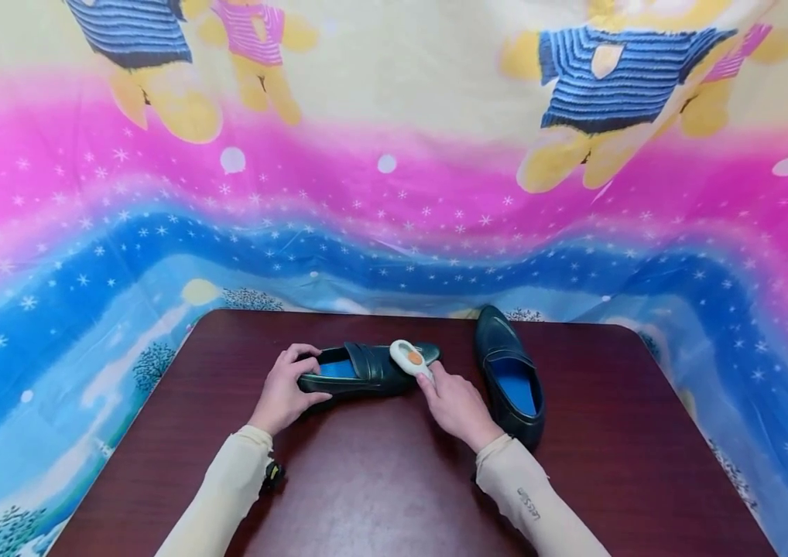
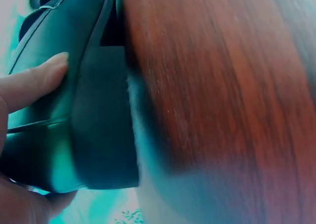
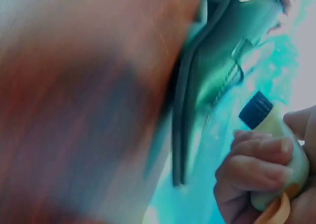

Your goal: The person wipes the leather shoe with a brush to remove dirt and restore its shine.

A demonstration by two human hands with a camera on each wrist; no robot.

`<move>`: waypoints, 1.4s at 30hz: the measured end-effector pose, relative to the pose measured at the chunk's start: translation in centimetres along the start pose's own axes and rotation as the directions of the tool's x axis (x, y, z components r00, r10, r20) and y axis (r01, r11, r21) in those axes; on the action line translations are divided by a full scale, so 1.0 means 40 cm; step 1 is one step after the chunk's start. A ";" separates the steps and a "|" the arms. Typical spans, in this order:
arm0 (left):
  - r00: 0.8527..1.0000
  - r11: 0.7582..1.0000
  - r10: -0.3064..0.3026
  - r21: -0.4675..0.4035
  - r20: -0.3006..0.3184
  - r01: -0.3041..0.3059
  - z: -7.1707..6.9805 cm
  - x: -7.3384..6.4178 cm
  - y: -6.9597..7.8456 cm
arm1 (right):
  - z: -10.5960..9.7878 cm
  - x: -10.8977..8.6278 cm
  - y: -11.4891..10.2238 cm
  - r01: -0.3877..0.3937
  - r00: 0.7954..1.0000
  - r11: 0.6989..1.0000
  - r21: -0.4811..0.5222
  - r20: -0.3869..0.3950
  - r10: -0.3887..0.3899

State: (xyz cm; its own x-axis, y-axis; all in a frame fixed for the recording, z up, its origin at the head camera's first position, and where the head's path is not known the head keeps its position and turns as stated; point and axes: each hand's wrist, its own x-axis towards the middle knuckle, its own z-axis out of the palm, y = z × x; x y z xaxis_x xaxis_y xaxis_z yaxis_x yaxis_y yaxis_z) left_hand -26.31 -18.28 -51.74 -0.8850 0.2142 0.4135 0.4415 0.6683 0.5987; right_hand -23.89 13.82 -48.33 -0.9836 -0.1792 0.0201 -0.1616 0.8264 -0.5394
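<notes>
A black loafer (image 1: 369, 373) with a blue insole lies crosswise on the table, its toe to the right. My left hand (image 1: 286, 393) grips it around the heel. In the left wrist view the thumb presses the loafer's side (image 2: 54, 93), just above the heel block (image 2: 103, 125). Over the toe, my right hand (image 1: 460, 408) holds a small white brush (image 1: 402, 353) with an orange part. The right wrist view shows its black, bristle-like end (image 3: 256, 109) turned toward the shoe upper, fingers curled round the pale body.
A second black loafer (image 1: 498, 338) stands to the right of my right hand, toe pointing away. The dark red wooden table (image 1: 366, 480) ends at a back edge just behind the shoes. A patterned cloth (image 1: 394, 209) with bears and snowflakes hangs around it.
</notes>
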 end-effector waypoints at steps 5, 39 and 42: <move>0.997 0.997 -0.071 0.000 0.035 0.071 0.001 0.004 0.006 | 0.047 0.011 -0.010 0.005 0.999 1.000 0.002 0.038 -0.005; 0.954 0.973 -0.228 0.003 0.195 0.232 -0.016 0.007 0.008 | 0.083 0.044 -0.043 0.142 0.974 0.946 -0.291 -0.130 -0.186; 0.954 0.972 -0.231 -0.006 0.192 0.236 -0.015 0.010 0.012 | 0.076 0.056 -0.007 0.085 0.945 0.902 -0.423 -0.253 -0.208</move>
State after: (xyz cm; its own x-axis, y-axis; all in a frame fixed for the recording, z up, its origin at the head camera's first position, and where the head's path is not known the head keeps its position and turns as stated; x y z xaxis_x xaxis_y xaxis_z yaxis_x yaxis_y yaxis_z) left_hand -26.36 -18.29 -50.86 -0.9745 0.1864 0.1247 0.2206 0.6957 0.6836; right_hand -25.79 11.59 -50.69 -0.9159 -0.2062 0.3444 -0.2635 0.9561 -0.1285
